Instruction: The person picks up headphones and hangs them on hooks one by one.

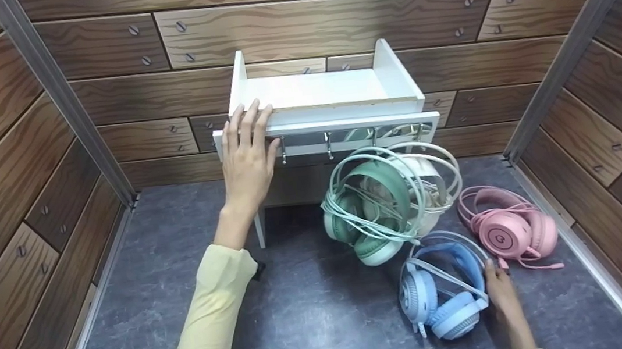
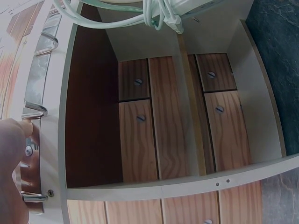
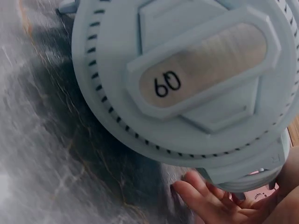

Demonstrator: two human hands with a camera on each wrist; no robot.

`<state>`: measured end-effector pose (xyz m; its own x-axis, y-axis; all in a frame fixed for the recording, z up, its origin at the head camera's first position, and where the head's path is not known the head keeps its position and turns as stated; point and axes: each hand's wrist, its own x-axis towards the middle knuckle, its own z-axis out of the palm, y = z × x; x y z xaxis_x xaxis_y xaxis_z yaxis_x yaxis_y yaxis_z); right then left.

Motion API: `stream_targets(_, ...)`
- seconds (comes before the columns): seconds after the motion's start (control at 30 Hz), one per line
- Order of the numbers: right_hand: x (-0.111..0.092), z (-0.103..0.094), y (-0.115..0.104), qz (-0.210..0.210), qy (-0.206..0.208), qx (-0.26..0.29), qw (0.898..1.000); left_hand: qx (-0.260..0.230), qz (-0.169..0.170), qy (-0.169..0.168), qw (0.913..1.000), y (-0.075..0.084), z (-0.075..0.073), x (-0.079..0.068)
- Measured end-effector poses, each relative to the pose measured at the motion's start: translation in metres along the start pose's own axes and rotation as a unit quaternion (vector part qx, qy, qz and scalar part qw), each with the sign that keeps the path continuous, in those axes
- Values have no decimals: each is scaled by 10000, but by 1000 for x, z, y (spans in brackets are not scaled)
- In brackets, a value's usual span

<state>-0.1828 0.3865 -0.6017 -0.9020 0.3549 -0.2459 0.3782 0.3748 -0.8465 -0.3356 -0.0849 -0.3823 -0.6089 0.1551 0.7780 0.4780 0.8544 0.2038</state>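
My left hand [image 1: 247, 164] rests on the left end of a white shelf's hook rail [image 1: 306, 128], its fingers extended over the top edge and thumb at the front. In the left wrist view part of that hand [image 2: 11, 172] shows beside the metal hooks [image 2: 35, 109]. At the lower right, my right hand [image 1: 503, 293] grips the blue headphones [image 1: 459, 315] by the side of the headband. Up close in the right wrist view, a round ear cup [image 3: 187, 135] fills the frame, with the fingers [image 3: 196, 196] curled below it.
Green headphones [image 1: 373, 208] and white headphones [image 1: 435, 184] hang from the right half of the rail, overlapping. Pink headphones [image 1: 508, 231] lie on the dark floor [image 1: 316, 326] at the right. Wood-patterned walls [image 1: 329, 26] enclose the space on three sides.
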Motion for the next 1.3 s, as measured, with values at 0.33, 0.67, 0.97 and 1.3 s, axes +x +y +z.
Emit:
stream_targets(0.33, -9, 3, 0, -354, 541, -79, 9979, 75, 27, -5, 10000, 0, 0, 0)
stream_targets(0.67, -18, 7, -3, -516, 1090, -151, 9926, 78, -8, -51, 10000, 0, 0, 0)
stream_targets(0.97, -29, 8, -10, -791, 1802, -339, 9798, 82, 16, -7, 10000, 0, 0, 0)
stream_targets(1.3, -39, 9, -15, -1092, 2241, -177, 9683, 77, 26, 5, 10000, 0, 1, 0)
